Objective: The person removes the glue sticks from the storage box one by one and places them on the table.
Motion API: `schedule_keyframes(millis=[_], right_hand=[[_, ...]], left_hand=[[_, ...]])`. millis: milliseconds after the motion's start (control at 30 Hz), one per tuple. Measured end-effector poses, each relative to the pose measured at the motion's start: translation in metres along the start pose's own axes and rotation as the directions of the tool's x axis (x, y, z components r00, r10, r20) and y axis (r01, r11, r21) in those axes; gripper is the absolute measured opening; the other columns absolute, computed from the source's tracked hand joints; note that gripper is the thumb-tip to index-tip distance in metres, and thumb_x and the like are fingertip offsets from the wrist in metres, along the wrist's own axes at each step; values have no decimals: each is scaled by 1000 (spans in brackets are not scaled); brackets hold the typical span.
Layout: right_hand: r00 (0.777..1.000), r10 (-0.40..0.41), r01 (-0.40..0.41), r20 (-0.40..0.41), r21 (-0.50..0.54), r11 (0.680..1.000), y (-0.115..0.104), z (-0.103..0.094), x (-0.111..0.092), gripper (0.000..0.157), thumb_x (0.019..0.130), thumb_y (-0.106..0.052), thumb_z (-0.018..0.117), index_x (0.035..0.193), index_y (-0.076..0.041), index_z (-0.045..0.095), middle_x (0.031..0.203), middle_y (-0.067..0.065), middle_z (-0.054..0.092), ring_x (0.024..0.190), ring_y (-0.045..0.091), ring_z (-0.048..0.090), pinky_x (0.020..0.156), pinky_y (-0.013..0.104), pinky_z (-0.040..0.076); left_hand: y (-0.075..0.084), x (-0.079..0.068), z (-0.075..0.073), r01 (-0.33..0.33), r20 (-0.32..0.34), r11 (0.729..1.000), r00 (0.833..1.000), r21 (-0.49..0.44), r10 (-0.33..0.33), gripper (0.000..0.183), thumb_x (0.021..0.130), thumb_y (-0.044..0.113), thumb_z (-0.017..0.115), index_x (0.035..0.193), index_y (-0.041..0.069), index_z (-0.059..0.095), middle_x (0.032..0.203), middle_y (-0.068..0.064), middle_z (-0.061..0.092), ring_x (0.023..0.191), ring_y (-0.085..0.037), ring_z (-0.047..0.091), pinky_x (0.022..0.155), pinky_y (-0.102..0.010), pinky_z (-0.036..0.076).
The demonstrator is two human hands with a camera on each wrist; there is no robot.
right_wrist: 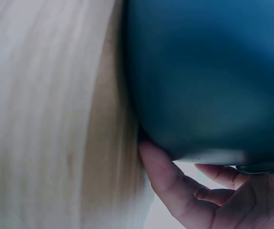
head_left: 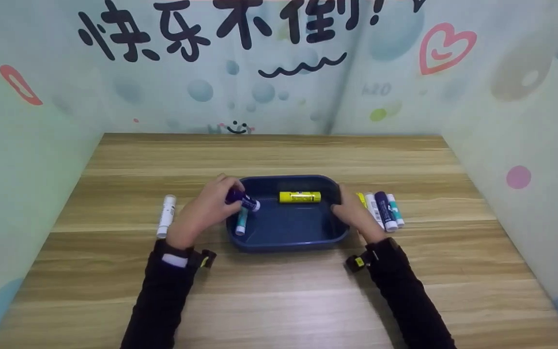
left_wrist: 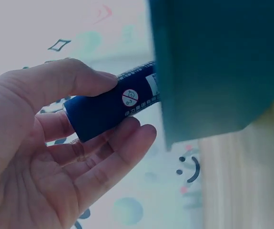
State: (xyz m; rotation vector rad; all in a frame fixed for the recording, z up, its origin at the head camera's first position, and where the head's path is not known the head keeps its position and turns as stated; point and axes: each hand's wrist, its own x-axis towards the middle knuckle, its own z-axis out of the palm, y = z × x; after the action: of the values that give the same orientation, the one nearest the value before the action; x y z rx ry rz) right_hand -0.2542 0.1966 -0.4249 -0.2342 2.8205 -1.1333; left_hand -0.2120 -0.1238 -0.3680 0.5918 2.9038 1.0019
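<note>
In the head view my left hand (head_left: 209, 202) pinches a dark purple glue stick (head_left: 249, 201) with a white end, tilted over the left end of a navy plastic basin (head_left: 286, 246). The left wrist view shows the thumb on top of this glue stick (left_wrist: 106, 106) and fingers beneath, its far end hidden behind the basin wall (left_wrist: 213, 71). My right hand (head_left: 355, 211) grips the basin's right end, thumb over the rim and fingers along the outer wall (right_wrist: 198, 95). Inside the basin lie a yellow glue stick (head_left: 300, 197) and a teal-and-white one (head_left: 241, 222).
On the wooden table (head_left: 279, 295), a white glue stick (head_left: 166, 216) lies left of the basin. Right of it several more lie side by side, including a dark purple one (head_left: 386, 211) and a teal-and-white one (head_left: 395, 210). Printed walls (head_left: 279, 97) enclose the back and sides.
</note>
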Motion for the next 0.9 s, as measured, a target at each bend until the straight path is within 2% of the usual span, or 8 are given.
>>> schedule_keyframes(millis=[400,700,900], right_hand=[[1000,-10,10,-8,28,1000,-1,0,-1,46,75,4,48,120,11,41,118,32,52,107,39,49,96,53,41],[1000,-11,11,-24,4,1000,1,2,0,46,75,2,49,119,11,42,118,32,52,107,40,49,96,52,40],[1000,-11,12,-23,15,1000,1,2,-1,46,76,2,49,120,11,42,120,32,52,109,39,49,97,52,40]], left_hand=[[-9,-12,-35,45,-135,997,989,-61,-53,32,85,11,60,114,-3,56,113,-21,55,104,-34,53,90,-46,47],[-25,-23,-56,169,-126,975,974,-145,-188,43,89,16,59,121,-6,42,117,-25,53,103,-35,55,86,-44,48],[-40,-32,-64,203,-108,976,971,-83,-212,38,91,18,58,116,-6,44,113,-27,56,99,-37,57,79,-42,48]])
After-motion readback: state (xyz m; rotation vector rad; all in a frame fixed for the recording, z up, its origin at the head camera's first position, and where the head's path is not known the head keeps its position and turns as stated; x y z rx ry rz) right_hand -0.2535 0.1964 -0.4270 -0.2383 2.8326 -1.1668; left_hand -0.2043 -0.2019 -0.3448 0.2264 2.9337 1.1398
